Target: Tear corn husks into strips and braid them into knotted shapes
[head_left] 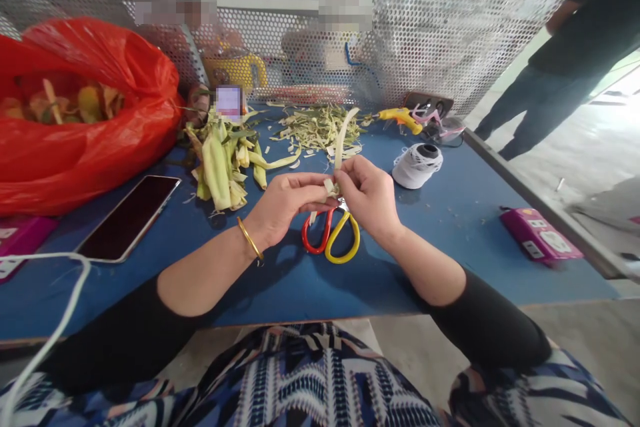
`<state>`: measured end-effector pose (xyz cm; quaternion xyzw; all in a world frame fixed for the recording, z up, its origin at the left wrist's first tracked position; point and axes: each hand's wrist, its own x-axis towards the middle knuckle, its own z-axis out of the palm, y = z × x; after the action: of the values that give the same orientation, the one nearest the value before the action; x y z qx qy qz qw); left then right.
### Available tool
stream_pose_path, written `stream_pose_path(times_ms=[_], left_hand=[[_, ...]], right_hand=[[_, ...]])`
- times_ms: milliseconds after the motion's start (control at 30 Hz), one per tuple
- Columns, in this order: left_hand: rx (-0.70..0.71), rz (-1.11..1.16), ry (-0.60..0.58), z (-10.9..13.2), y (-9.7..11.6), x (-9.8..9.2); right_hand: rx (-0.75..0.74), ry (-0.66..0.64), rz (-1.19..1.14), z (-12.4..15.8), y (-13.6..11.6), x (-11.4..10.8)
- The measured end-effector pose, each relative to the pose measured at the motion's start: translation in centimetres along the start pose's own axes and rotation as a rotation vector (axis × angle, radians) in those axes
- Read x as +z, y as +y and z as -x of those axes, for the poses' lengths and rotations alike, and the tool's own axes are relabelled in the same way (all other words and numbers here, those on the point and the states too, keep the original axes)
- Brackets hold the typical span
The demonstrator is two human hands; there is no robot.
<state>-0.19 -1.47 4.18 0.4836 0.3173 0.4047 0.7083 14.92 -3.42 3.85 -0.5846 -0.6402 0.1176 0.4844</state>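
Over the middle of the blue table, my left hand (283,207) pinches a small pale folded piece of corn husk (330,188). Close against it, my right hand (369,197) is closed on a corn husk strip (343,137), whose long end sticks up above the fingers. Where the strip meets the folded piece is partly covered by my fingers. Beneath my hands lie scissors (357,240) with one red and one yellow handle; their blades are mostly hidden. Whole corn husks (216,170) are bunched beyond my left hand, and a heap of cut husk strips (313,128) lies farther back.
At left are an open red plastic bag (145,140), a phone (131,217) and a white cable (75,293). To the right stand a white thread spool (415,170), a yellow glue gun (403,119) and a purple box (540,235). A perforated metal screen (425,27) borders the back; a person stands beyond the right edge.
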Motion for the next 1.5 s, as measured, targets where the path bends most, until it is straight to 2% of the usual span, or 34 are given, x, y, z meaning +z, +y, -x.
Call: stream_pose_path(times_ms=[100,433,567,733,867,933,1033,1133,1200,1267,1367,1433,1500], left_hand=[[0.030,-0.022,0.025,0.1,-0.3,0.2],[0.039,0.008,-0.041,0.0,-0.4,0.2],[0.049,-0.072,0.042,0.2,-0.7,0.7],[0.064,-0.055,0.140,-0.2,-1.1,0.6],[0.038,-0.043,0.207,-0.6,-0.5,0.1],[0.022,-0.041,0.253,-0.7,-0.1,-0.1],[0.011,-0.063,0.299,-0.8,0.3,-0.3],[0.000,-0.084,0.298,-1.0,0.3,-0.5],[0.002,-0.108,0.293,-1.1,0.3,-0.6],[0.018,-0.140,0.293,-1.1,0.3,-0.7],[0.031,-0.190,0.294,-1.0,0.3,-0.7],[0.030,-0.219,0.294,-0.9,0.3,-0.7],[0.027,-0.231,0.293,-0.9,0.4,-0.6]], right_hand=[[0.006,0.013,-0.003,0.1,-0.1,0.0],[0.031,0.033,-0.004,0.2,-0.2,0.1],[0.055,0.016,-0.022,0.3,-0.2,0.3],[0.145,-0.124,-0.152,-0.2,-0.3,-0.1],[0.272,-0.278,-0.307,-0.7,-0.8,-1.2],[0.284,-0.322,-0.376,-0.9,-1.1,-1.8],[0.213,-0.422,-0.458,-0.9,-1.2,-2.5],[0.087,-0.554,-0.521,-0.9,-1.2,-2.7],[-0.002,-0.597,-0.529,-0.7,-1.1,-2.6],[-0.092,-0.559,-0.470,-0.6,-1.1,-2.5],[-0.213,-0.365,-0.337,-0.4,-1.3,-2.5],[-0.249,-0.227,-0.312,-0.5,-1.5,-2.8],[-0.228,-0.148,-0.328,-0.7,-1.8,-3.1]])
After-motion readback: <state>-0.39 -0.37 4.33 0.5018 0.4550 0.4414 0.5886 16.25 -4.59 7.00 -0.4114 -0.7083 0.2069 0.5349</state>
